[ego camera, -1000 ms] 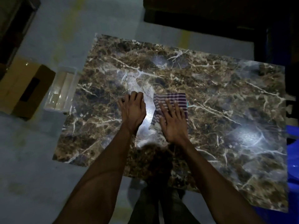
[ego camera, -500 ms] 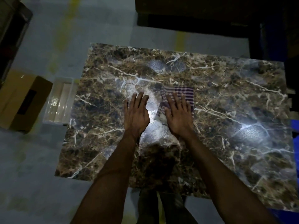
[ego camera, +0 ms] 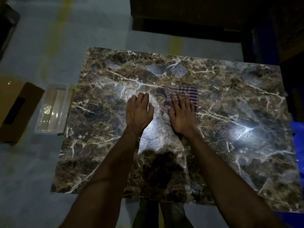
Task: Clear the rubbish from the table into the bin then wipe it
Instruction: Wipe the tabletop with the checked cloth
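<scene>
- Pressing flat on the striped purple-and-white cloth (ego camera: 182, 96), the right hand (ego camera: 182, 117) keeps its fingers straight and grasps nothing; the cloth may bunch or slip out, because only pressure holds it.
- The left hand (ego camera: 139, 112) rests on the brown marble-patterned table (ego camera: 238, 112), fingers slightly bent, holding nothing.
- The cloth is folded, blurred, and lies near the table's middle.
- No rubbish shows on the table.
</scene>
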Motion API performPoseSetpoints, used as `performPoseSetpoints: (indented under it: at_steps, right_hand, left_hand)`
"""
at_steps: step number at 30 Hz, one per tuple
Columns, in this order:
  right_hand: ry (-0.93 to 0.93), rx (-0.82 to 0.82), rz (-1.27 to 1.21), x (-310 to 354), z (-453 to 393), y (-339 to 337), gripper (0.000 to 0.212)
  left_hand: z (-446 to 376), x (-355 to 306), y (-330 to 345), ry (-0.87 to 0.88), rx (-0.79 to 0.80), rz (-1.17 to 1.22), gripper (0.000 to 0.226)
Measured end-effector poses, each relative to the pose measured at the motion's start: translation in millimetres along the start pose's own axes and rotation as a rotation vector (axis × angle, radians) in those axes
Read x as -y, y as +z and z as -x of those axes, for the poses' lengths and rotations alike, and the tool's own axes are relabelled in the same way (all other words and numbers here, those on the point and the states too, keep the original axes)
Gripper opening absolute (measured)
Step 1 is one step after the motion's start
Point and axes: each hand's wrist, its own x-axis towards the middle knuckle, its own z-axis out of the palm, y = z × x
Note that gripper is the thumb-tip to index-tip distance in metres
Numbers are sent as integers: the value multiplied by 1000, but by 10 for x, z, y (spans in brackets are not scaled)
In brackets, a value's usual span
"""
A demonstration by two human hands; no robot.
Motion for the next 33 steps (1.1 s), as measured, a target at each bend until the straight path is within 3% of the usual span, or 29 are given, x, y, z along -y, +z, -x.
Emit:
performPoseSetpoints:
  at_steps: [4,8,11,16,19,23,29,33]
  right_hand:
    - [16,-27,32,254,-265,114,61]
    - [-153,25,37,132,84,113,58]
    - [-49,26,16,-68,112,9,59]
    - [83,-17,7,47,-496,7,65]
    - [-16,6,16,196,-500,59,63]
    - [-131,43,30,-4,-115,16,59]
    - [97,-10,-6,-141,-564,-51,62]
    - [65,-10,6,77,-785,17,63]
  left_hand:
    - [-93,-40,142,-76,-37,-20,27]
    - [-81,27,212,-78,74,33,53]
    - [-122,18,213,-90,132,61,59]
    - [-133,19,191,-90,119,84,57]
    - [-182,41,202,-76,84,88,51]
    - [-434,71,138,41,-19,62,23]
    - [-558,38,258,5,-71,-30,24]
    - [-574,61,310,-31,-45,20,33]
